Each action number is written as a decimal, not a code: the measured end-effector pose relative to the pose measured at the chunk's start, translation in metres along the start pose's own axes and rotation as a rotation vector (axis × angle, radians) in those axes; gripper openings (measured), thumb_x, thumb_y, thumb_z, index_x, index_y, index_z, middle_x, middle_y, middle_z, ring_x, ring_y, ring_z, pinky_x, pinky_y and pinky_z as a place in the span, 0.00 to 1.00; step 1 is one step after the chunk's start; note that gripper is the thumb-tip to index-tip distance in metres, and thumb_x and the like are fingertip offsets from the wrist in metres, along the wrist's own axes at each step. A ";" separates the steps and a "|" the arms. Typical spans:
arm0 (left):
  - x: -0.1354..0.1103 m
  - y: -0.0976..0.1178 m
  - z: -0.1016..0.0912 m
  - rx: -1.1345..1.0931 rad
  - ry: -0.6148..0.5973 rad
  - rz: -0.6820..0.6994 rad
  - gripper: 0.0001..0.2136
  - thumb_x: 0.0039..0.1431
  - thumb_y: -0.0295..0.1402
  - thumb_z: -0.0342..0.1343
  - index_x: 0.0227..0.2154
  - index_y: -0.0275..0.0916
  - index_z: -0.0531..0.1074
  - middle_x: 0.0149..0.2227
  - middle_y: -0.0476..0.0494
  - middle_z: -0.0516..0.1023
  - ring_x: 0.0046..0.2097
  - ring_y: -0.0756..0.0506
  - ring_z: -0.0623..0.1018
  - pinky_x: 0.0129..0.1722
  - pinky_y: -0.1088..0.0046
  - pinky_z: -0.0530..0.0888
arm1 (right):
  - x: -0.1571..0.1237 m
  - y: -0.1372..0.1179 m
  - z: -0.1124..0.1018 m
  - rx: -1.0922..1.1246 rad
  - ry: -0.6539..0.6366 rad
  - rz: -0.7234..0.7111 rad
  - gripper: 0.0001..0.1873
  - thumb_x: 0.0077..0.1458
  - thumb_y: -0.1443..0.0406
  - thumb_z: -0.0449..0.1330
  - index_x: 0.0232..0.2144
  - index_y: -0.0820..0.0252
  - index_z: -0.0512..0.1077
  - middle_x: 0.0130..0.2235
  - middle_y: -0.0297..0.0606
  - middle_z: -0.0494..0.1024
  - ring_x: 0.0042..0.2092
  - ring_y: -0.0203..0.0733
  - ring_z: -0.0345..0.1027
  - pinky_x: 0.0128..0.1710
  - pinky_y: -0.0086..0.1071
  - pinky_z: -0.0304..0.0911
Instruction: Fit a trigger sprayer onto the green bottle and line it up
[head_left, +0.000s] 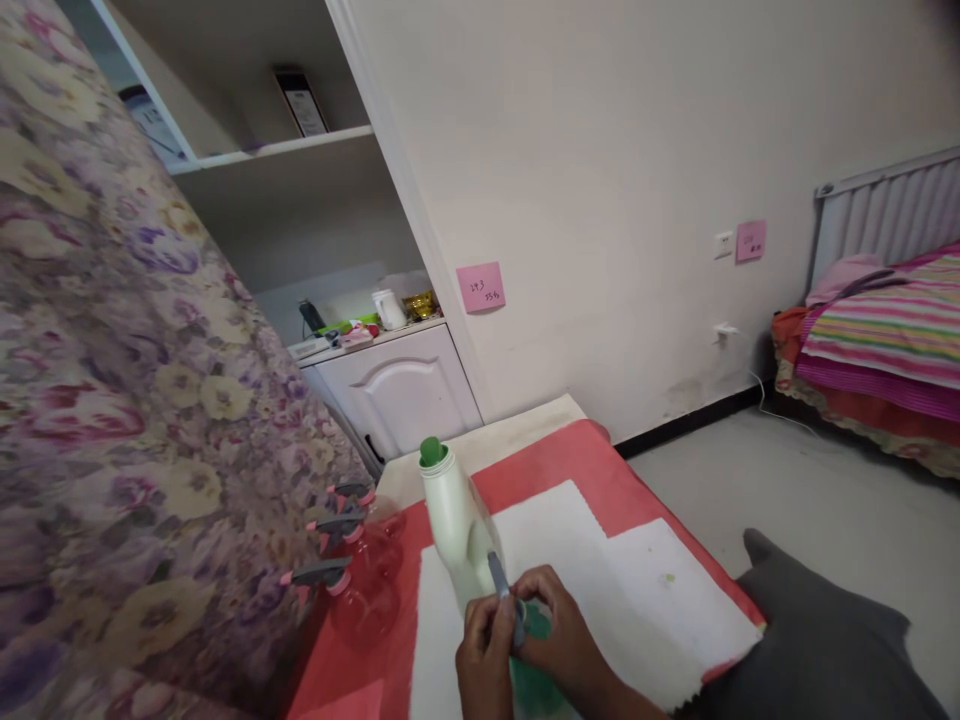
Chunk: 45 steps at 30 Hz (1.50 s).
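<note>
At the front of the table, my left hand (486, 650) is closed with its fingers pinched on a grey trigger spray head (499, 575). My right hand (559, 630) curls around the same spray head from the other side, near its collar. Just below my fingers is a translucent green bottle (536, 680), partly covered by the right hand; whether the head is seated on it cannot be made out. A tall pale-green detergent bottle (452, 510) with a green top stands beyond my hands, tilted in the view.
Several clear spray bottles (364, 605) with grey triggers and pink parts stand at the table's left. White sheets (637, 590) lie over a red cloth (547, 450). A floral curtain (150, 400) hangs left; a grey shape (817, 630) is at right.
</note>
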<state>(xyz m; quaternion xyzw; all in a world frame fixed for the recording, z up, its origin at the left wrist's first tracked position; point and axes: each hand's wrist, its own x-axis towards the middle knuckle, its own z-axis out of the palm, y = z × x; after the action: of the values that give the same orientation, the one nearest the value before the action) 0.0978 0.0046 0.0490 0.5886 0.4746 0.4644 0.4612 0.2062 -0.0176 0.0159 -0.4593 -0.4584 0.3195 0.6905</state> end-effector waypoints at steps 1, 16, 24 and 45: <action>0.001 -0.003 0.000 0.002 0.006 0.001 0.23 0.49 0.58 0.60 0.29 0.39 0.75 0.31 0.47 0.77 0.36 0.43 0.74 0.38 0.72 0.70 | 0.001 -0.001 -0.002 0.015 -0.052 0.003 0.13 0.43 0.66 0.66 0.34 0.57 0.71 0.37 0.35 0.71 0.42 0.46 0.70 0.44 0.38 0.64; -0.001 -0.002 0.005 0.019 0.033 0.001 0.24 0.48 0.58 0.60 0.28 0.39 0.74 0.29 0.48 0.75 0.35 0.44 0.74 0.36 0.72 0.70 | 0.001 0.001 -0.004 0.040 -0.083 -0.020 0.06 0.47 0.65 0.65 0.30 0.58 0.72 0.38 0.38 0.74 0.44 0.48 0.71 0.46 0.40 0.64; 0.004 -0.003 -0.001 0.074 0.007 0.075 0.21 0.51 0.55 0.60 0.29 0.40 0.76 0.34 0.46 0.75 0.39 0.42 0.75 0.39 0.72 0.71 | 0.003 0.003 -0.005 0.052 -0.095 0.015 0.13 0.43 0.65 0.67 0.34 0.57 0.73 0.38 0.36 0.73 0.43 0.47 0.70 0.45 0.38 0.64; 0.008 -0.003 -0.003 0.071 -0.084 0.104 0.20 0.53 0.54 0.59 0.28 0.39 0.76 0.33 0.46 0.76 0.38 0.43 0.77 0.38 0.74 0.74 | 0.005 0.008 -0.008 0.112 -0.111 0.071 0.19 0.37 0.63 0.70 0.34 0.56 0.71 0.38 0.34 0.71 0.43 0.47 0.69 0.45 0.38 0.62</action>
<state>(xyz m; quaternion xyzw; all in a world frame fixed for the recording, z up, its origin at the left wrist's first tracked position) 0.0958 0.0133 0.0469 0.6475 0.4396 0.4454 0.4349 0.2158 -0.0129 0.0091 -0.4174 -0.4610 0.3940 0.6768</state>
